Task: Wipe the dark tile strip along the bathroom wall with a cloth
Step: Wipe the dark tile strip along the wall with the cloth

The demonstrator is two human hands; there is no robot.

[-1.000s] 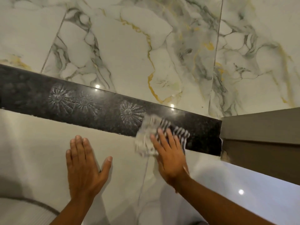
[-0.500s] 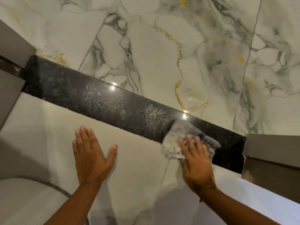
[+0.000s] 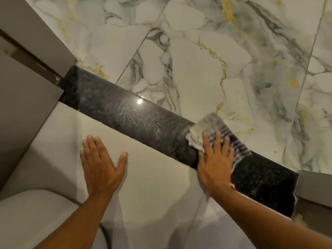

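head view: right hand (image 3: 213,164) is pressing cloth (image 3: 212,130) flat, mid-right; keep it on strip (image 3: 125,114); left hand (image 3: 100,164) is bracing open.

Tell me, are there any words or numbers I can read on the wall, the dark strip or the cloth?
None: no words, numbers or labels show anywhere.
The dark tile strip has only starburst patterns.
The cloth under the right hand has only stripes.
The marble wall tiles have only veins.

Both hands, left (image 3: 100,166) and right (image 3: 213,162), pressed flat, fingers extended.
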